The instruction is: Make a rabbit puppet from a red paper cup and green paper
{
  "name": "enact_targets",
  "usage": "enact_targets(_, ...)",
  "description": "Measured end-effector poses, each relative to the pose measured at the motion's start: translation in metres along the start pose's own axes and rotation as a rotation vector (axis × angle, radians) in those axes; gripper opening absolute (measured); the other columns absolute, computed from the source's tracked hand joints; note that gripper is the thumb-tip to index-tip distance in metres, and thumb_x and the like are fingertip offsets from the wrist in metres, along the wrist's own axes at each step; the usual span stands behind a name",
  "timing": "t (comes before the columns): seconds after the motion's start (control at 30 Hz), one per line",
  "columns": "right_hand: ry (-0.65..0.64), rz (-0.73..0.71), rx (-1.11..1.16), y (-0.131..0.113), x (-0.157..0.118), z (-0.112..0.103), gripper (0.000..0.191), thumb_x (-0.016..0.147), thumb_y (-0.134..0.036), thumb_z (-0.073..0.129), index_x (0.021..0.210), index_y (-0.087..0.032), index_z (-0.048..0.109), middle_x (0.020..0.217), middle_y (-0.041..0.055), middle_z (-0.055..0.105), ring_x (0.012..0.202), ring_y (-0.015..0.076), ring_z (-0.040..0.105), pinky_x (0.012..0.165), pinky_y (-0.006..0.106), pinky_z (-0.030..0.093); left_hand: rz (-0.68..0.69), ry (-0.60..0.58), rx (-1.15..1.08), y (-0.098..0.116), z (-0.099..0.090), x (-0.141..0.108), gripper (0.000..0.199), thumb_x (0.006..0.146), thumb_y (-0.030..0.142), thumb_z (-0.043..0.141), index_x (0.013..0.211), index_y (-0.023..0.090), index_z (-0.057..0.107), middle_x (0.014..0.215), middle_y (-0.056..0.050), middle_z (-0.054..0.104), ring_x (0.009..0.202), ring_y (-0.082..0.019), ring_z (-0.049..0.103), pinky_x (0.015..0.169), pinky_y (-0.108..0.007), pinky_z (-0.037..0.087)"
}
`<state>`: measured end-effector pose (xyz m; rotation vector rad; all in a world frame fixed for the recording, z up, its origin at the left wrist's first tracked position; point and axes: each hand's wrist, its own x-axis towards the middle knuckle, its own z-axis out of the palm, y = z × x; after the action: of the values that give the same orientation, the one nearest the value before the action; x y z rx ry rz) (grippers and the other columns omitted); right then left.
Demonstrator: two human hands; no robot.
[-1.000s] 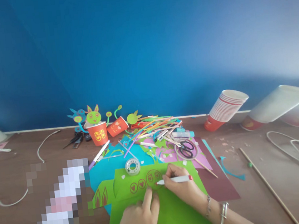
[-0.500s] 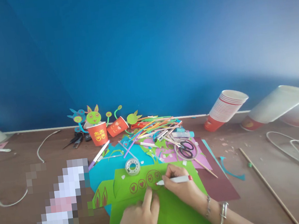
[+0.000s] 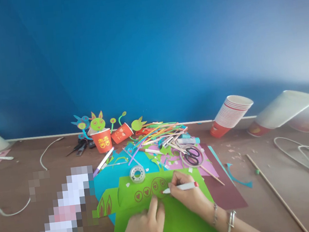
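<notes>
My right hand [image 3: 189, 190] is closed around a white marker [image 3: 183, 187] with a red end. Its red tip touches the green paper [image 3: 189, 223], inside a drawn round face [image 3: 156, 184] that has heart eyes and lashes. Flat on the same sheet, just below the drawings, lies my left hand [image 3: 147, 224] with its index finger stretched out and nothing held. Two smaller circles with hearts [image 3: 142, 194] are drawn left of the face. At the left a green piece [image 3: 106, 205] bears two red ear shapes.
A tape roll [image 3: 137, 174] sits at the paper's top edge. Behind are scissors [image 3: 191, 155], coloured sticks [image 3: 158, 130] and paper-cup figures [image 3: 103, 140]. Stacked cups [image 3: 231, 114] lean at the right, near a wooden stick [image 3: 276, 191] and a cable [image 3: 301, 155].
The view has shifted slightly. The marker tip stays within the face drawing, with only a tiny movement, and my left hand stays on the paper.
</notes>
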<state>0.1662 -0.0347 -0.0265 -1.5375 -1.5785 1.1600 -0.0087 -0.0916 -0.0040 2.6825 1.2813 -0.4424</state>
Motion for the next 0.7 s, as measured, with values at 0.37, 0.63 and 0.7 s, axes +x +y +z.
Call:
enact_targets(0.37, 0.133, 0.061, 0.499, 0.000, 0.010, -0.014, 0.028, 0.076, -0.039, 0.053, 0.058, -0.022, 0.041, 0.042, -0.0049, 0.049, 0.040, 0.0092, 0.034, 0.042, 0.022, 0.022, 0.036, 0.104, 0.027, 0.003, 0.002, 0.001, 0.042, 0.083, 0.004, 0.041, 0.123, 0.007, 0.051, 0.130, -0.022, 0.052, 0.055, -0.017, 0.067, 0.046, -0.028, 0.056)
enact_targets(0.63, 0.094, -0.003, 0.540, 0.003, 0.012, -0.015, 0.029, 0.078, -0.041, 0.055, 0.062, -0.022, 0.039, 0.043, -0.0084, 0.039, 0.041, 0.0087, 0.024, 0.044, 0.023, 0.015, 0.091, 0.157, 0.067, 0.004, 0.005, 0.003, 0.043, 0.084, 0.009, 0.045, 0.127, 0.010, 0.050, 0.131, -0.020, 0.052, 0.053, -0.018, 0.067, 0.045, -0.028, 0.055)
enact_targets(0.7, 0.070, -0.026, 0.536, 0.004, 0.013, -0.015, 0.026, 0.078, -0.041, 0.055, 0.065, -0.022, 0.042, 0.044, -0.0084, 0.040, 0.041, 0.0088, 0.023, 0.044, 0.023, 0.015, 0.088, 0.201, 0.068, 0.003, 0.010, 0.004, 0.043, 0.083, 0.008, 0.045, 0.126, 0.010, 0.050, 0.131, -0.020, 0.052, 0.053, -0.017, 0.067, 0.044, -0.027, 0.055)
